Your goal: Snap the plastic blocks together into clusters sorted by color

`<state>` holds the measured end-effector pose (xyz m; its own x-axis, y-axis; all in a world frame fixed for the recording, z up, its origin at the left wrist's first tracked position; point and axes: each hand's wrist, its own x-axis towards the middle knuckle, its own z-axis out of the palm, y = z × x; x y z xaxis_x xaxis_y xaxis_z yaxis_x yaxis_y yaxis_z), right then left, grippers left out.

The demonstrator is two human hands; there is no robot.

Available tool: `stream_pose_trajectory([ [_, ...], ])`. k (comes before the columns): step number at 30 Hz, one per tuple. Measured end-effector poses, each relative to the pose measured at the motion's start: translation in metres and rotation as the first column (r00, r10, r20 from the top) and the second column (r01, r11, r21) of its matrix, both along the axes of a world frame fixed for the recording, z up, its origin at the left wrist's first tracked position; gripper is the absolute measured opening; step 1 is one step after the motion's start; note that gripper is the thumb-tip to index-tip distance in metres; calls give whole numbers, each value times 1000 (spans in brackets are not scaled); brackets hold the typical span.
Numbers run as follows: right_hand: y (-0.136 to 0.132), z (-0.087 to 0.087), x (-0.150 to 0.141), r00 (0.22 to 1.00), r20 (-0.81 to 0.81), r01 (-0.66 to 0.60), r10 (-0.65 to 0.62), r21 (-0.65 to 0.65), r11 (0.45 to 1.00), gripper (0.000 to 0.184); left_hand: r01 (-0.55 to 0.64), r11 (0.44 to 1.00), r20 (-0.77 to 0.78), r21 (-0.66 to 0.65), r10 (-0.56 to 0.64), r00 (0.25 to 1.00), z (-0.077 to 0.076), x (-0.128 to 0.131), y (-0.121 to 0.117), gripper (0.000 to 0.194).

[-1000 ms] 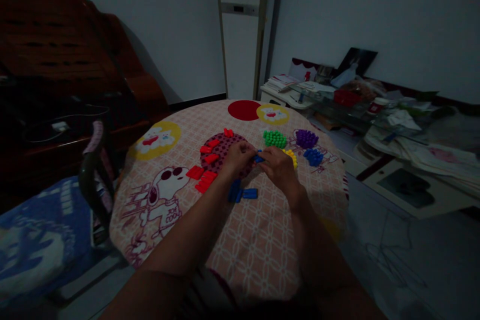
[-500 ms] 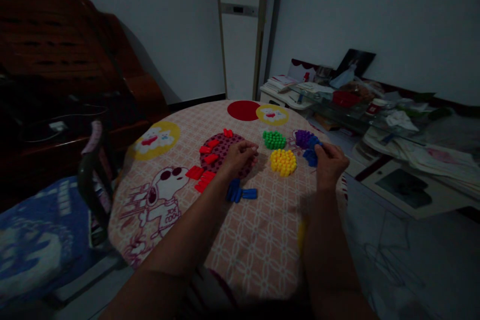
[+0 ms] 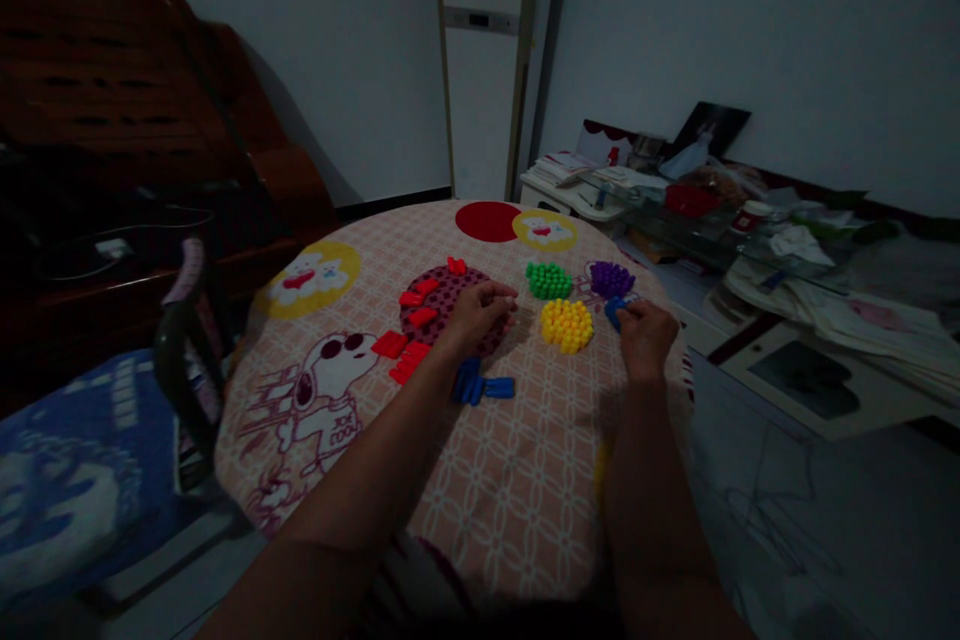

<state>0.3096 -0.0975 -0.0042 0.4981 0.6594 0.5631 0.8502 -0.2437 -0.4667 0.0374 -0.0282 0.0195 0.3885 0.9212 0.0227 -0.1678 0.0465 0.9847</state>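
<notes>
My left hand hovers over or rests on the dark-red patterned round patch. Its fingers are loosely bent and apart, and nothing shows between them. At the table's right side, my right hand pinches a blue plastic piece, partly covered by the fingers. Just beyond that hand lies a cluster of purple beads. Between the hands are clusters of green beads and yellow beads. Several blue pieces lie below my left wrist, and several red pieces lie left of it.
A patterned cloth covers the round table. A chair with a blue cushion stands at the left, before a wooden bench. On the right, a glass-topped cabinet carries papers, bags and a cup.
My right hand has moved down and slightly left, away from the purple beads, to the blue at the table's right side. My left hand has stayed in place.
</notes>
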Motion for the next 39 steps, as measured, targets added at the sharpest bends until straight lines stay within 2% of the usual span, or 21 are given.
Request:
stream_pose_trajectory([
  [7,6,-6,-6,991,68,123,-113,-151,981,21,-24,1000,-1,8,24,1000,4,-1,0,21],
  [13,5,-10,-10,981,80,190,-178,-194,962,25,-48,998,-11,38,48,999,2,-7,4,23],
  [16,3,-10,-11,978,63,209,-200,-214,954,23,-104,989,-46,107,109,993,-1,-16,10,24],
  [19,2,-7,-13,979,39,205,-201,-170,964,24,-144,964,-106,223,171,980,-1,-34,20,24],
  [21,2,-5,-16,980,12,199,-198,-100,975,25,-79,956,-211,283,142,967,1,-50,25,21],
  [23,2,-2,-22,984,-20,177,-178,-15,984,25,75,948,-359,310,44,932,3,-66,27,16],
  [25,4,2,-29,992,-43,123,-120,64,990,25,244,923,-493,298,-70,867,6,-75,26,12],
  [28,7,4,-41,998,-58,19,-10,144,989,27,423,874,-624,239,-196,756,5,-73,20,17],
  [31,9,2,-47,995,-74,-49,63,181,982,28,533,829,-710,170,-272,650,0,-57,14,24],
  [33,10,1,-49,991,-80,-85,103,198,976,28,574,806,-747,146,-290,597,-3,-47,11,26],
  [35,10,2,-52,986,-90,-117,139,221,968,27,580,802,-755,146,-289,589,-4,-42,10,26],
  [37,10,5,-59,974,-108,-167,198,245,955,27,541,822,-734,180,-254,630,-3,-41,11,24],
  [39,9,9,-71,938,-147,-268,313,264,927,27,450,860,-678,242,-182,712,-1,-41,13,19],
])
